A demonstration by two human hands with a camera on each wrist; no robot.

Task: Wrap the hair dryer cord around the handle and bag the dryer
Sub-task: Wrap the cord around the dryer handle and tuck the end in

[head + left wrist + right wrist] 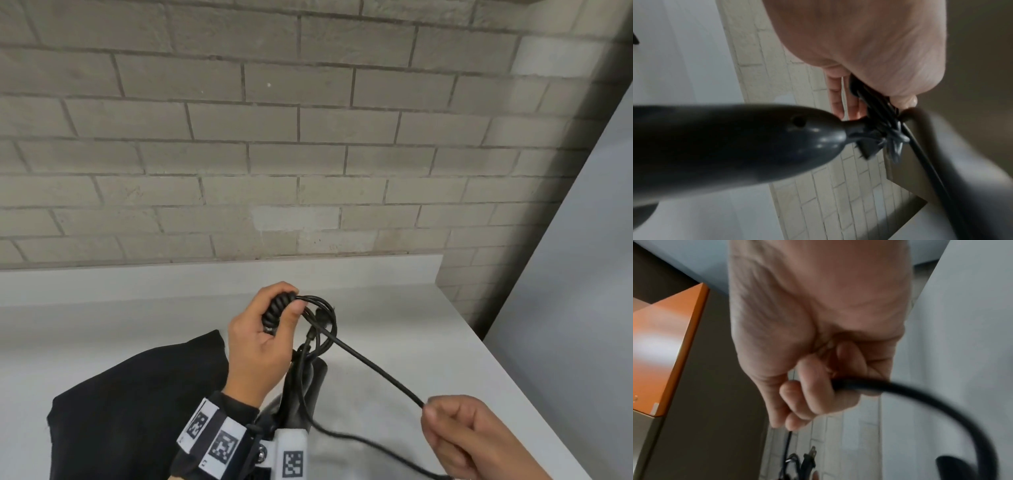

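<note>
My left hand (289, 301) grips a bundle of black coiled cord (279, 308) above the end of the dark hair dryer handle (291, 387). In the left wrist view the handle (735, 141) fills the frame and my fingers (838, 97) curl round the coils (865, 94). A taut stretch of the cord (376, 371) runs down-right to my right hand (431, 411), which pinches it; slack loops back under the dryer. The right wrist view shows that hand (830, 386) closed round the cord (920, 395), with the plug (809, 457) near the coils. A black bag (137, 411) lies flat at the left.
Everything is over a white counter (394, 308) that ends at a brick wall (274, 154) behind and a grey panel (582, 274) on the right. An orange box (668, 345) shows in the right wrist view.
</note>
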